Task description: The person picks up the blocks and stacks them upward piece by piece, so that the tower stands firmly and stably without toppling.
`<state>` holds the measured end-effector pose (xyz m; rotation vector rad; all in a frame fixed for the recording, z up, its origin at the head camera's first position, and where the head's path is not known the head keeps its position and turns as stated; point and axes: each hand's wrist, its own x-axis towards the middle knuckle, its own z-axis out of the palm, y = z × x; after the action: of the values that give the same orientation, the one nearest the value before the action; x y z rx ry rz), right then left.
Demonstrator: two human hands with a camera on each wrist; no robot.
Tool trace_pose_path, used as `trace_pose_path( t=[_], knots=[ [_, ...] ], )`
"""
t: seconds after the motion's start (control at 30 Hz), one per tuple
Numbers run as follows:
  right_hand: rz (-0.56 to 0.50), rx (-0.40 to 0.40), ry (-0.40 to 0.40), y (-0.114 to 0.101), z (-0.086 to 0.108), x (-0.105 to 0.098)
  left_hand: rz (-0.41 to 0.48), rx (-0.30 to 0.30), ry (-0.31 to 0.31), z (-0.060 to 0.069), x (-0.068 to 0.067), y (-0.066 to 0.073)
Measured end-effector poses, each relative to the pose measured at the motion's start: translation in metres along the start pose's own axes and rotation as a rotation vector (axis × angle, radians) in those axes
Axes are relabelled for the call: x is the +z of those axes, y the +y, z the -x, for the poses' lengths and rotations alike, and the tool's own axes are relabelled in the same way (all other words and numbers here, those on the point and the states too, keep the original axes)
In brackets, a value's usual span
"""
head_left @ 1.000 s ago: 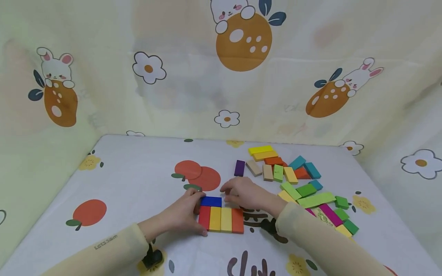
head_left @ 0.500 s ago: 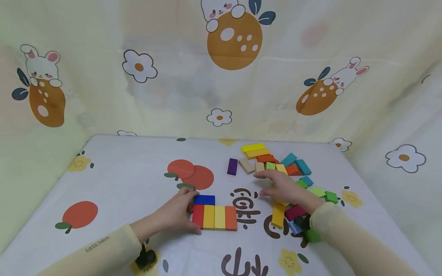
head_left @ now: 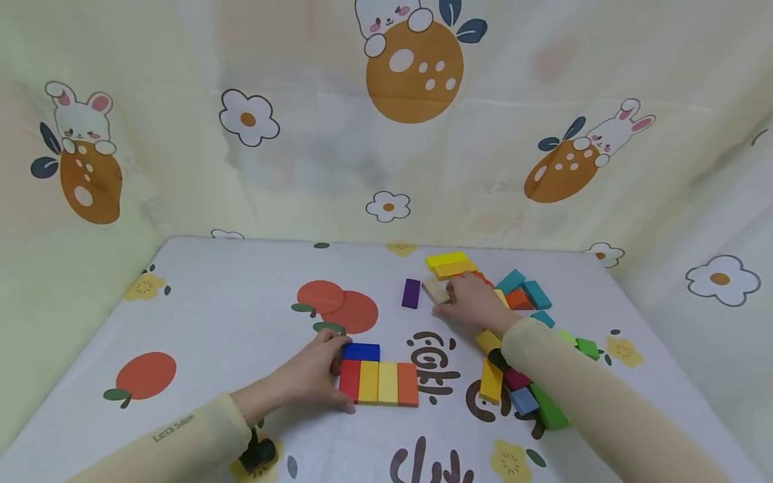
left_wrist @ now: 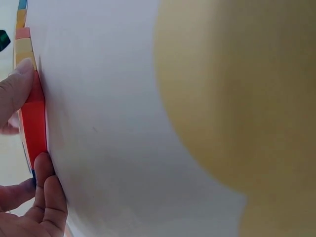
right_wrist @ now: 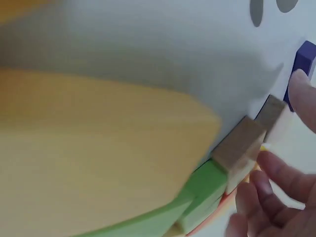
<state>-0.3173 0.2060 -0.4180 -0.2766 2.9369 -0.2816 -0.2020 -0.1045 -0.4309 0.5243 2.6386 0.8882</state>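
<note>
At the table's middle, a blue block (head_left: 362, 352) lies across the top of red (head_left: 349, 380), orange-yellow, pale yellow and orange blocks standing side by side. My left hand (head_left: 314, 372) grips their left end between thumb and fingers; the left wrist view shows the fingers against the red block (left_wrist: 35, 129). Farther back, my right hand (head_left: 477, 302) is over the loose blocks, beside a beige block (head_left: 435, 290). In the right wrist view its thumb and fingers are spread, fingertips near a beige block (right_wrist: 240, 143), thumb by the purple block (right_wrist: 302, 61).
Loose yellow (head_left: 447, 259), teal (head_left: 536, 294), orange and green (head_left: 548, 408) blocks spread over the table's right side, partly under my right forearm. A light blue block (head_left: 524, 401) lies near its front. A patterned cloth hangs behind the table.
My right hand has moved from beside the blue block to the right, then back to the beige blocks. My left hand keeps its hold. The view has shifted slightly.
</note>
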Motion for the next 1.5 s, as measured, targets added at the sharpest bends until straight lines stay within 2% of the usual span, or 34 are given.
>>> trace_pose_path(
  t=[0.07, 0.13, 0.23, 0.33, 0.43, 0.57, 0.77, 0.93, 1.03, 1.23, 1.5],
  knots=[
    [0.021, -0.035, 0.014, -0.004, -0.005, 0.000, 0.006, 0.005, -0.003, 0.000, 0.001, 0.001],
    [0.055, -0.109, 0.020, -0.007, -0.010, -0.001, 0.011, 0.010, -0.008, 0.000, 0.003, 0.001],
    [0.096, -0.250, -0.012, -0.010, -0.018, -0.002, 0.011, 0.017, -0.015, -0.001, 0.005, 0.004],
    [0.119, -0.311, -0.060, -0.012, -0.024, -0.002, 0.009, 0.025, -0.025, -0.002, 0.006, 0.007],
    [0.103, -0.307, -0.080, -0.016, -0.025, -0.003, 0.007, 0.031, -0.029, -0.002, 0.008, 0.008],
    [0.090, -0.279, -0.056, -0.023, -0.017, -0.002, -0.001, 0.024, -0.027, -0.002, 0.007, 0.009],
    [0.055, -0.226, -0.064, -0.027, 0.009, 0.002, -0.014, 0.023, -0.021, -0.002, 0.003, 0.009],
    [-0.028, -0.209, -0.106, -0.023, 0.031, 0.004, -0.020, 0.038, -0.010, -0.002, 0.000, 0.006],
    [-0.065, -0.200, -0.100, -0.021, 0.039, 0.008, -0.019, 0.037, -0.004, -0.002, 0.000, 0.004],
    [-0.094, -0.220, -0.028, -0.018, 0.043, 0.017, -0.013, 0.026, -0.001, -0.001, -0.001, 0.000],
    [-0.102, -0.199, -0.053, -0.027, 0.044, 0.013, -0.012, 0.012, -0.003, -0.001, 0.000, -0.001]
  ],
)
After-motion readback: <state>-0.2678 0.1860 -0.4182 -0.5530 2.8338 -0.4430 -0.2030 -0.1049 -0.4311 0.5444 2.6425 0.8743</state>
